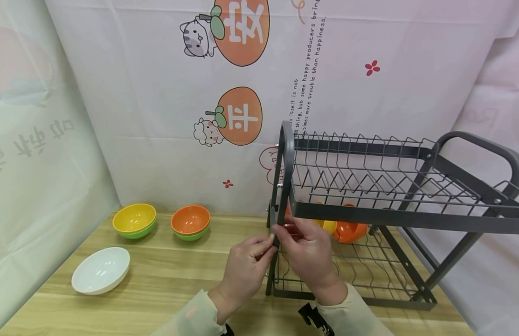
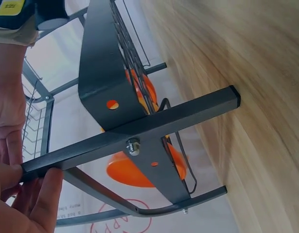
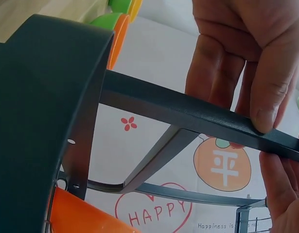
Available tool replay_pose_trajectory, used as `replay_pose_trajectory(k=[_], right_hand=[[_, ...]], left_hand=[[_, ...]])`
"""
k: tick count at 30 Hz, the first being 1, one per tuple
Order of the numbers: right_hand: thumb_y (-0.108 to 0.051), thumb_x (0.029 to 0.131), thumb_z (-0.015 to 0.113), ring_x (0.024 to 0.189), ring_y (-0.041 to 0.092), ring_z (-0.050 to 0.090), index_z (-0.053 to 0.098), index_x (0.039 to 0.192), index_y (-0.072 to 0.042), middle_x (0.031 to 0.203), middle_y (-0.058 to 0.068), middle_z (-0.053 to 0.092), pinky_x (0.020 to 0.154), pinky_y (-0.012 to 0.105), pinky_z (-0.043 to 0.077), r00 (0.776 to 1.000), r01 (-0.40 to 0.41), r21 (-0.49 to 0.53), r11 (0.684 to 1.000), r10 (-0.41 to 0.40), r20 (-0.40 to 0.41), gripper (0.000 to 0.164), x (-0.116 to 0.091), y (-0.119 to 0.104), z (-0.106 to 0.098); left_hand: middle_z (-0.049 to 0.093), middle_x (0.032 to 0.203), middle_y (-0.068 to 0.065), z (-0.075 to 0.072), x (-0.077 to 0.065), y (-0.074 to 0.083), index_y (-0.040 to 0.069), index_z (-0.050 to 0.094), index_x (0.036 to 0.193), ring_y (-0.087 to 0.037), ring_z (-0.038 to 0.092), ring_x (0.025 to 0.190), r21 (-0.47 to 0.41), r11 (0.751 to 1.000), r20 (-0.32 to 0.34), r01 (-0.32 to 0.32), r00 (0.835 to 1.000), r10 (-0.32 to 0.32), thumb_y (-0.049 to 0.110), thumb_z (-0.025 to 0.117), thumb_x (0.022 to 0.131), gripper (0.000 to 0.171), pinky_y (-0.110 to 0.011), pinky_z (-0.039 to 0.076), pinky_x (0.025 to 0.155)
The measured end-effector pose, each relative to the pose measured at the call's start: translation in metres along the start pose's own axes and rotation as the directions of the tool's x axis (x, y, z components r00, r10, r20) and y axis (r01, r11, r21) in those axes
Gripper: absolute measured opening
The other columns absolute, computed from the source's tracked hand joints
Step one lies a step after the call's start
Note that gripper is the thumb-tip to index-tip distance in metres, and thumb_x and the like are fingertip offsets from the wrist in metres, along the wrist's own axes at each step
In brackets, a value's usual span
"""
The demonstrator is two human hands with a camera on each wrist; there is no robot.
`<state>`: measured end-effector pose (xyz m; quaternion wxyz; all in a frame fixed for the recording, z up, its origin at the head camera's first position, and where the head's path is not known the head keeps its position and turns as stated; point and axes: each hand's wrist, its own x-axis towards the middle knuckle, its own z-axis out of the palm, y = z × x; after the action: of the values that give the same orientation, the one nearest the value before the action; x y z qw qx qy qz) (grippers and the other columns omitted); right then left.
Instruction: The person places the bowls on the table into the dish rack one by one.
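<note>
A dark grey two-tier dish rack [image 1: 393, 214] stands on the right of the wooden table. With thumb and fingertips, my left hand [image 1: 248, 266] pinches its front-left metal post [image 2: 91, 150], midway up the frame. Just beside it, slightly higher, my right hand [image 1: 305, 247] pinches the same post. The two hands nearly touch in the head view. A bolt [image 2: 133, 146] joins the post to the lower tier's crossbar below the left hand. Parts of the post are hidden behind the fingers.
An orange bowl [image 1: 349, 232] and a yellow piece [image 1: 328, 227] sit inside the lower tier, partly hidden. On the table's left are a white bowl [image 1: 101, 270], a yellow bowl [image 1: 134, 217] stacked in green, and an orange bowl [image 1: 190, 219] stacked in green. A printed curtain [image 1: 158, 107] hangs behind.
</note>
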<state>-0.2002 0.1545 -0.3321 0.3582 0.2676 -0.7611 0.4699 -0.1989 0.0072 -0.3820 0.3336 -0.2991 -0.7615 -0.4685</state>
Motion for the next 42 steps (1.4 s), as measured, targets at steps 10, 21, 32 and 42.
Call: replay_pose_trajectory(k=[10, 21, 32, 42], right_hand=[[-0.011, 0.081, 0.074, 0.071, 0.010, 0.063, 0.071, 0.097, -0.005, 0.086, -0.002, 0.066, 0.058, 0.021, 0.054, 0.999, 0.034, -0.029, 0.999, -0.034, -0.016, 0.018, -0.002, 0.002, 0.001], [-0.020, 0.084, 0.071, 0.072, 0.006, 0.061, 0.071, 0.094, -0.008, 0.085, -0.005, 0.064, 0.057, 0.021, 0.054, 1.000, -0.012, -0.074, 0.997, 0.013, 0.012, 0.016, -0.001, -0.003, 0.000], [-0.022, 0.085, 0.071, 0.072, 0.007, 0.060, 0.071, 0.094, -0.007, 0.085, -0.005, 0.063, 0.055, 0.022, 0.053, 0.998, -0.056, -0.091, 0.994, 0.057, 0.015, 0.018, -0.001, -0.008, -0.001], [-0.022, 0.084, 0.071, 0.072, 0.008, 0.060, 0.071, 0.095, -0.008, 0.086, -0.004, 0.063, 0.055, 0.022, 0.053, 0.999, -0.051, -0.071, 0.996, 0.052, 0.011, 0.017, -0.002, -0.008, -0.001]], left_hand=[[0.058, 0.120, -0.003, -0.017, 0.001, 0.008, 0.002, 0.055, 0.128, -0.013, 0.060, 0.100, -0.167, 0.951, 0.300, 0.262, 0.932, -0.204, 0.012, 0.061, 0.091, 0.039, -0.019, 0.052, 0.071], [0.031, 0.146, -0.010, -0.069, 0.015, 0.028, 0.031, 0.013, 0.150, -0.031, 0.042, 0.123, 0.386, 0.872, 0.431, 0.300, 0.777, -0.458, 0.049, 0.057, 0.088, 0.079, -0.050, 0.039, 0.096], [0.026, 0.137, -0.036, -0.198, 0.020, -0.018, 0.004, 0.027, 0.146, -0.062, 0.033, 0.112, 0.779, 0.600, 0.315, 0.183, 0.713, -0.627, 0.046, 0.063, 0.085, 0.082, -0.070, 0.034, 0.085], [0.025, 0.127, -0.048, -0.334, -0.011, -0.092, -0.016, 0.014, 0.140, -0.065, 0.031, 0.108, 0.768, 0.546, 0.338, 0.336, 0.512, -0.790, 0.065, 0.049, 0.085, 0.104, -0.070, 0.037, 0.074]])
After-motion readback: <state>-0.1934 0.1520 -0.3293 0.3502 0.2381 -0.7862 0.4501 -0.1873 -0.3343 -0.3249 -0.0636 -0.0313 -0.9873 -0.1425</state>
